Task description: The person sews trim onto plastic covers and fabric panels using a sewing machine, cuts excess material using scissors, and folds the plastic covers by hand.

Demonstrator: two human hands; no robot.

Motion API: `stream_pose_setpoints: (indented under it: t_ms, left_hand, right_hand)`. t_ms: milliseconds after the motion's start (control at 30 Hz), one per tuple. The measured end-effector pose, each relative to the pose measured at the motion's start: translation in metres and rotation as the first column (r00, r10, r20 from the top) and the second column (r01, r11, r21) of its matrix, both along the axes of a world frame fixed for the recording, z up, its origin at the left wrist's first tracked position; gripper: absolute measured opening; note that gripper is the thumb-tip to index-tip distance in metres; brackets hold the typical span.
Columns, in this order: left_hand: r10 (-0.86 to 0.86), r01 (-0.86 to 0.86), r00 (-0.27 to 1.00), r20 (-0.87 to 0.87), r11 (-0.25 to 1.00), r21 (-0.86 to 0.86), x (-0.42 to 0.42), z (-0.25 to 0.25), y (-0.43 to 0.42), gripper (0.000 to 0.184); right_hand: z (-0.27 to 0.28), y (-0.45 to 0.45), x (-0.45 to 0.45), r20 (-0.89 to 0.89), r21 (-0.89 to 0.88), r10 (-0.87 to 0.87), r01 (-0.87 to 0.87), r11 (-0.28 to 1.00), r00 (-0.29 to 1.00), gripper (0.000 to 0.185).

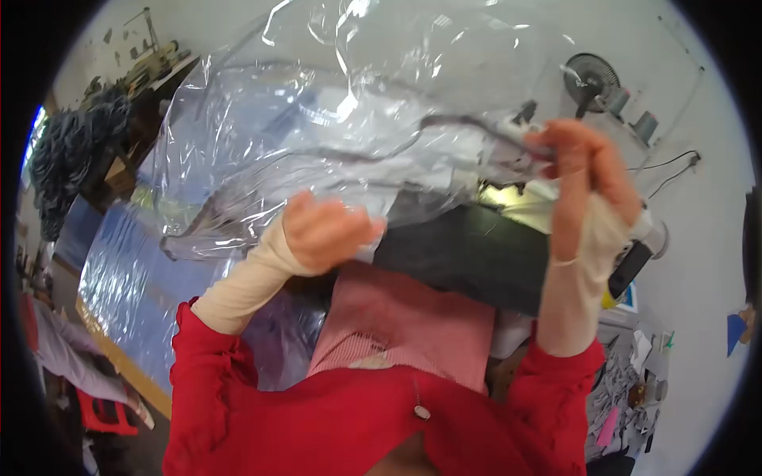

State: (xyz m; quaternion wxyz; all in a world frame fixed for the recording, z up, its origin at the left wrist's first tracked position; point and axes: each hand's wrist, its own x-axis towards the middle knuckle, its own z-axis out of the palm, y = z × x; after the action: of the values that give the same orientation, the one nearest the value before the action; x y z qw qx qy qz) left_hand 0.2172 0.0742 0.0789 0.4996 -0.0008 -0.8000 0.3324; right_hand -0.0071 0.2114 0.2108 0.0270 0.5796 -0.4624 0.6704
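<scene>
Just off centre toward 9 o'clock, the left hand (327, 234) is half-curled and blurred; I cannot tell whether it grips. At 2 o'clock the right hand (586, 166) seems to pinch dark edging (468, 120) of the clear plastic (317, 107), which spreads toward 11 o'clock. The step looks like handling that edge; guiding it calls for a steady pinch.

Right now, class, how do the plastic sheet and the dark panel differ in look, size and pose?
The plastic sheet is clear and shiny; the dark panel is nearly black and opaque. The sheet fills more of the picture than the panel. The sheet billows and creases, its edge in the right hand; the panel looks flat. Both are in front of the red top.
</scene>
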Motion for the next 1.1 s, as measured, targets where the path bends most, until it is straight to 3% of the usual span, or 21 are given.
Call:
stream_pose_setpoints:
  t_ms: [33,100,133,200,233,300,367,400,433,467,500,567,633,700,800,867,900,967,1000,1067,1100]
  left_hand:
    - [-0.09,0.076,0.966,0.243,0.995,0.065,0.017,-0.017,0.012,0.033]
    - [-0.117,-0.146,0.752,0.649,0.93,0.336,0.047,-0.04,0.029,0.032]
    - [-0.157,-0.696,0.477,0.865,0.532,0.481,0.057,-0.041,0.036,0.035]
    - [-0.131,-0.495,0.868,0.479,-0.151,0.856,0.114,-0.094,0.028,0.044]
    - [-0.076,-0.163,0.986,0.146,-0.333,0.929,0.116,-0.081,0.03,0.055]
    - [-0.024,0.364,0.893,-0.45,-0.551,0.751,0.129,-0.072,0.029,0.072]
    - [0.001,0.525,0.554,-0.833,-0.777,0.349,0.15,-0.08,0.022,0.083]
    - [-0.175,0.464,0.404,-0.898,-0.806,0.366,0.15,-0.078,0.01,0.084]
    - [0.044,0.587,0.451,-0.891,-0.767,0.259,0.153,-0.075,0.008,0.089]
    - [-0.104,0.593,0.354,-0.929,-0.743,0.31,0.151,-0.067,0.002,0.092]
    - [-0.253,0.604,0.251,-0.934,-0.713,0.356,0.148,-0.057,-0.007,0.096]
    - [-0.23,0.716,0.205,-0.951,-0.627,0.306,0.143,-0.037,-0.039,0.102]
    - [-0.13,0.793,0.301,-0.945,-0.517,0.323,0.129,-0.009,-0.052,0.095]
    - [-0.093,0.786,0.415,-0.905,-0.464,0.408,0.107,0.032,-0.055,0.069]
    - [-0.025,0.763,0.636,-0.772,-0.13,0.633,0.089,0.057,-0.071,0.03]
    - [-0.131,0.701,0.654,-0.745,-0.266,0.662,0.103,0.05,-0.098,0.024]
    - [-0.171,0.771,0.544,-0.822,-0.286,0.57,0.104,0.042,-0.111,0.02]
    - [-0.047,0.82,0.494,-0.868,-0.305,0.484,0.125,0.012,-0.13,0.02]
    - [0.048,0.837,0.491,-0.87,-0.302,0.456,0.142,-0.01,-0.139,0.02]
    - [0.168,0.855,0.487,-0.857,-0.294,0.428,0.164,-0.042,-0.145,0.02]
    - [0.198,0.855,0.493,-0.847,-0.291,0.43,0.17,-0.044,-0.142,0.02]
  right_hand:
    - [0.004,0.001,-0.003,-0.05,-0.029,-0.034,0.033,0.999,0.998,0.016]
    - [0.014,0.006,-0.005,-0.008,-0.031,-0.086,0.085,0.996,0.996,0.02]
    - [0.019,0.007,-0.008,-0.013,-0.059,-0.108,0.107,0.993,0.994,0.022]
    - [0.024,0.01,-0.014,-0.046,-0.083,-0.125,0.121,0.989,0.991,0.021]
    - [0.025,0.011,-0.02,-0.072,-0.105,-0.107,0.099,0.989,0.992,0.02]
    - [0.022,0.02,-0.024,-0.075,-0.081,-0.169,0.163,0.983,0.983,0.018]
    - [0.016,0.034,-0.032,-0.065,-0.081,-0.228,0.223,0.972,0.971,0.017]
    - [0.011,0.046,-0.036,-0.017,-0.05,-0.234,0.233,0.971,0.972,0.016]
    - [0.005,0.06,-0.037,0.033,-0.019,-0.243,0.244,0.97,0.969,0.016]
    - [-0.002,0.076,-0.03,0.136,0.05,-0.263,0.258,0.965,0.955,0.018]
    - [-0.015,0.092,-0.034,0.106,0.086,-0.155,0.147,0.985,0.982,0.02]
    - [-0.047,0.127,-0.045,0.041,0.243,-0.047,0.036,0.969,0.998,0.029]
    - [-0.064,0.141,-0.02,0.181,0.541,0.131,-0.21,0.814,0.975,0.019]
    - [-0.083,0.142,-0.011,0.299,0.778,0.359,-0.444,0.445,0.884,0.007]
    - [-0.131,0.126,0.008,0.422,0.655,0.483,-0.626,0.422,0.767,0.007]
    - [-0.14,0.114,0.021,0.236,0.662,0.526,-0.531,0.528,0.817,0.01]
    - [-0.145,0.108,0.023,0.245,0.656,0.51,-0.529,0.538,0.824,0.01]
    - [-0.157,0.1,0.027,0.219,0.651,0.593,-0.569,0.503,0.775,0.006]
    - [-0.167,0.097,0.031,0.409,0.601,0.574,-0.683,0.416,0.709,0.006]
    - [-0.186,0.085,0.041,0.41,0.59,0.582,-0.691,0.418,0.702,0.006]
    - [-0.194,0.082,0.045,0.522,0.574,0.571,-0.756,0.313,0.633,0.007]
